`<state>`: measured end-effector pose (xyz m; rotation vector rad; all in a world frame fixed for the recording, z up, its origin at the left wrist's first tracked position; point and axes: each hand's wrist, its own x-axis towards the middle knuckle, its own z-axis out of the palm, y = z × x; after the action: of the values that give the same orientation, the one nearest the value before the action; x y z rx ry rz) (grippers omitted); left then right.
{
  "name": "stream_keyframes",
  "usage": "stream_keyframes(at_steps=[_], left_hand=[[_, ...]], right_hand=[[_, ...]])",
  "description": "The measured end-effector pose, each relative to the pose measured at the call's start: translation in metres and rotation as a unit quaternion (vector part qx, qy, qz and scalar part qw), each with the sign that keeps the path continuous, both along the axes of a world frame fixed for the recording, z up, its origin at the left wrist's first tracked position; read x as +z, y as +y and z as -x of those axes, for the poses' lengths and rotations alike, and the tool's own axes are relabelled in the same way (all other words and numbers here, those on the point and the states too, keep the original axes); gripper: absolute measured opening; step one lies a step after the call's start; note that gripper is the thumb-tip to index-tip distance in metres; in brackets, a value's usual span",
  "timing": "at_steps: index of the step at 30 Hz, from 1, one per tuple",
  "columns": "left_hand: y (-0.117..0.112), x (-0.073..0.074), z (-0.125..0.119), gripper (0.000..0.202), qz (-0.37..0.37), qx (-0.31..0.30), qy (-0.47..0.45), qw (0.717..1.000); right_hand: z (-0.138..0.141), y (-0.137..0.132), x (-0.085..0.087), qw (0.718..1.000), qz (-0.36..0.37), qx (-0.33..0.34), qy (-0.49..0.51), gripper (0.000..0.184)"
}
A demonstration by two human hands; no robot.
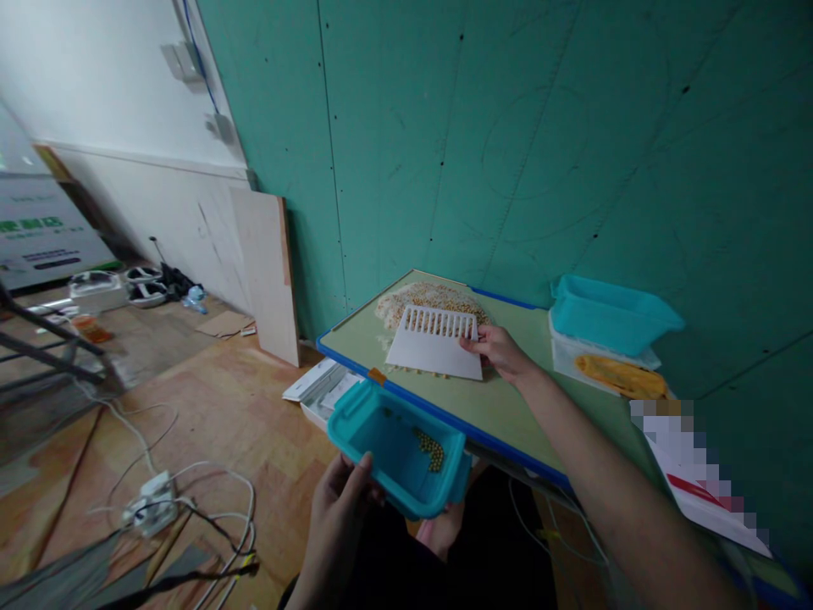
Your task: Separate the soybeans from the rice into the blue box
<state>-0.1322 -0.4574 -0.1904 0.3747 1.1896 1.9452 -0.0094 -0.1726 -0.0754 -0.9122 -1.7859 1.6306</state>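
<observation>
My left hand [346,491] is closed on the near rim of a teal plastic container [387,457], its thumb over the edge. Some yellowish beans [430,449] lie in the container, which I hold just below the table's front edge. In my right hand [499,349] is a flat white plastic scoop [435,354] with a row of slots along its far side, pinched at its right edge. The scoop lies low over the green table [527,402]. Behind it spreads a heap of mixed pale grains and beans [438,296]; a few grains show along its near edge.
A second teal container [613,313] stands at the table's back right, with a yellow cloth-like item [622,375] before it. A green wall [445,152] rises behind. A wooden board [263,271] leans at the left. Cables and a power strip [152,504] lie on the floor.
</observation>
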Motion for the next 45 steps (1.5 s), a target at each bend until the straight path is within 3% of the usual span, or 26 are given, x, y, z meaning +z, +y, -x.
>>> stream_keyframes(at_steps=[22, 39, 45], left_hand=[[0.0, 0.01, -0.003, 0.027, 0.015, 0.005, -0.011, 1.0], [-0.001, 0.008, -0.003, 0.029, 0.02, 0.002, -0.005, 1.0], [0.0, 0.007, -0.002, 0.028, 0.015, 0.003, -0.001, 1.0]], right_hand=[[0.0, 0.003, -0.005, 0.999, 0.019, 0.02, 0.021, 0.042], [0.001, 0.003, -0.005, 0.999, 0.021, -0.004, 0.027, 0.043], [0.001, 0.003, -0.007, 0.999, 0.024, 0.02, 0.026, 0.044]])
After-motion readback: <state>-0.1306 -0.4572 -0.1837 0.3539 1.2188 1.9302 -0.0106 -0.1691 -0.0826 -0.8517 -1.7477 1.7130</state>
